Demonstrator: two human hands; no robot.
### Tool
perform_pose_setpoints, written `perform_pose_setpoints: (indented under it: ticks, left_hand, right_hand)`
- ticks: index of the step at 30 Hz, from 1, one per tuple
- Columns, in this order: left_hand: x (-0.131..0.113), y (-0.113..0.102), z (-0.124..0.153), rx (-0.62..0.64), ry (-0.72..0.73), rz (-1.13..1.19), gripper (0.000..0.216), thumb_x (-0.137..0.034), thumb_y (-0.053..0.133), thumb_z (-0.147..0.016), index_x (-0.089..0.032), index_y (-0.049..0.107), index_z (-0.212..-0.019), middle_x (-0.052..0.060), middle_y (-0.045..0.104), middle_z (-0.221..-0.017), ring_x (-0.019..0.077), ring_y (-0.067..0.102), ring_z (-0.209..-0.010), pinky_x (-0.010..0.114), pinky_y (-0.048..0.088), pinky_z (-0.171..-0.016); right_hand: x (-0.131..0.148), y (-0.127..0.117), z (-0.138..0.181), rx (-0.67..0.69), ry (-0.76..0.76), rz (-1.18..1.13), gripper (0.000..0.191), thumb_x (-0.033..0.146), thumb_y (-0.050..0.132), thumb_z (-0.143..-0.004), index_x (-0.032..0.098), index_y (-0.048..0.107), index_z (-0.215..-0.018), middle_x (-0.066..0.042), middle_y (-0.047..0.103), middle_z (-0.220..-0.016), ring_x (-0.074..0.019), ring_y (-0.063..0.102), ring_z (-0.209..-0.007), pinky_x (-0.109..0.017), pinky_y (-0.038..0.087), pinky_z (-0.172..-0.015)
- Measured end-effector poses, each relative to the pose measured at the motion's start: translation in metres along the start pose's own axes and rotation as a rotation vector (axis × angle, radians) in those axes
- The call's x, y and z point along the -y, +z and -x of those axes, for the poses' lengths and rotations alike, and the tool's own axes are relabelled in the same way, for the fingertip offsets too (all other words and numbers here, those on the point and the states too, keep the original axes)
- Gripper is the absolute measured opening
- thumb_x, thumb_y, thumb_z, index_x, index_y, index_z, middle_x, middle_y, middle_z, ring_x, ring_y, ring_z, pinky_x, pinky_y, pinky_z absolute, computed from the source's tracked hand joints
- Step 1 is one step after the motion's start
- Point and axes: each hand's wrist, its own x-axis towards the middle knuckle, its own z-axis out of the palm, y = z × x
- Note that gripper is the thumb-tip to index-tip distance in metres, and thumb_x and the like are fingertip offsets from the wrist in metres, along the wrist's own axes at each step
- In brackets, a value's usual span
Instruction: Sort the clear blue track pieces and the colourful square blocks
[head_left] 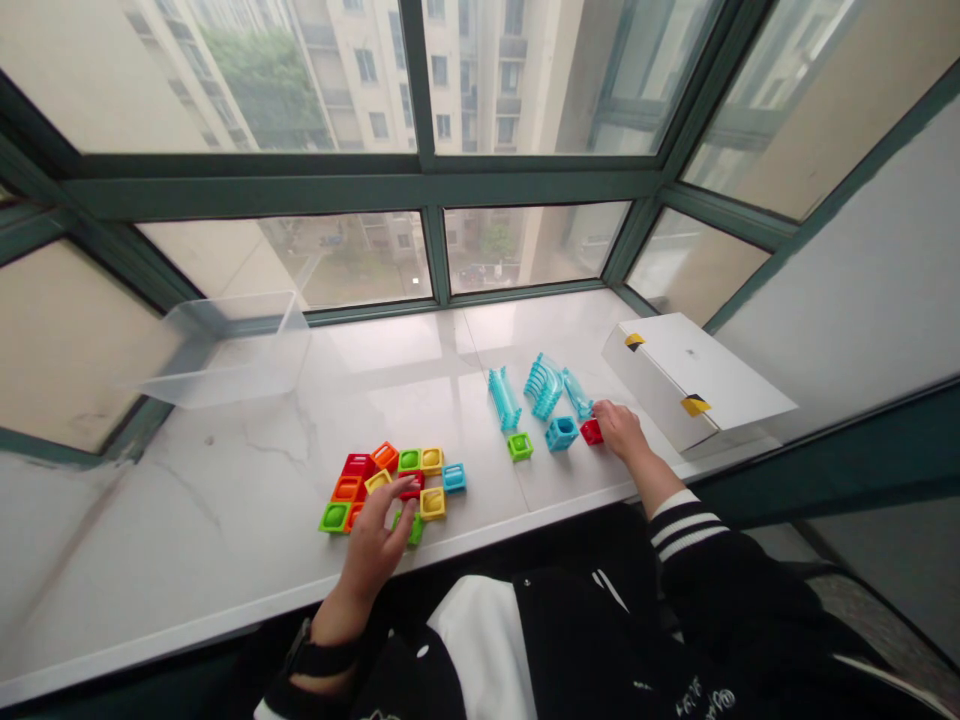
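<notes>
A cluster of several small square plastic blocks (379, 478) in red, orange, yellow, green and blue lies on the white marble sill. My left hand (379, 545) rests at the cluster's near edge, fingers bent, fingertips touching a red block (411, 487). My right hand (621, 430) is closed on another red block (591, 431) to the right. Beside it stand a cyan block (561, 433) and a green block (520, 446). Behind them lie three cyan ribbed track pieces (541, 388).
A white cardboard box (694, 380) sits at the right end of the sill, just past my right hand. A clear plastic tub (229, 350) lies tilted at the back left by the window. The sill's front edge (225, 620) runs close to my body.
</notes>
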Motion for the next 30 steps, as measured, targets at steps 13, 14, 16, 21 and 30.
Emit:
perform_pose_setpoints:
  ticks: [13, 14, 16, 21, 30]
  left_hand:
    - [0.001, -0.001, 0.002, -0.017, -0.018, 0.022, 0.033, -0.034, 0.060, -0.101, -0.025, 0.063, -0.133, 0.008, 0.077, -0.119, 0.0276, 0.073, -0.114, 0.048, 0.057, -0.103]
    - [0.001, -0.001, 0.002, -0.017, -0.018, 0.023, 0.033, -0.034, 0.060, -0.101, -0.025, 0.063, -0.133, 0.008, 0.077, -0.120, 0.0275, 0.073, -0.114, 0.048, 0.057, -0.103]
    - [0.001, -0.001, 0.002, -0.015, -0.017, 0.023, 0.033, -0.034, 0.060, -0.101, -0.025, 0.063, -0.133, 0.008, 0.077, -0.120, 0.0270, 0.073, -0.114, 0.048, 0.057, -0.103]
    - [0.002, 0.000, 0.002, -0.012, -0.025, 0.026, 0.033, -0.033, 0.060, -0.102, -0.025, 0.063, -0.134, 0.008, 0.077, -0.121, 0.0265, 0.072, -0.114, 0.047, 0.057, -0.104]
    - [0.001, -0.002, 0.002, -0.026, -0.015, 0.004, 0.031, -0.035, 0.058, -0.102, -0.024, 0.064, -0.131, 0.008, 0.076, -0.121, 0.0266, 0.073, -0.113, 0.047, 0.058, -0.103]
  right_hand:
    - [0.016, -0.006, -0.018, 0.204, 0.037, 0.236, 0.058, 0.045, 0.020, -0.112, 0.021, 0.073, -0.119, -0.016, 0.078, -0.109, -0.0300, 0.070, -0.110, -0.043, 0.044, -0.100]
    - [0.016, -0.005, -0.018, 0.202, 0.035, 0.227, 0.057, 0.045, 0.021, -0.112, 0.021, 0.073, -0.118, -0.016, 0.078, -0.108, -0.0299, 0.070, -0.110, -0.044, 0.044, -0.100]
    - [0.014, -0.003, -0.020, 0.190, 0.029, 0.209, 0.055, 0.046, 0.024, -0.111, 0.022, 0.074, -0.117, -0.015, 0.078, -0.105, -0.0306, 0.071, -0.108, -0.045, 0.044, -0.100]
    - [0.010, 0.002, -0.023, 0.125, -0.006, 0.189, 0.054, 0.047, 0.027, -0.110, 0.024, 0.075, -0.111, -0.015, 0.078, -0.097, -0.0318, 0.072, -0.101, -0.047, 0.047, -0.097]
    - [0.027, -0.007, -0.007, -0.089, -0.125, 0.031, 0.046, 0.049, 0.035, -0.108, 0.023, 0.072, -0.110, -0.014, 0.077, -0.114, -0.0336, 0.067, -0.115, -0.061, 0.029, -0.118]
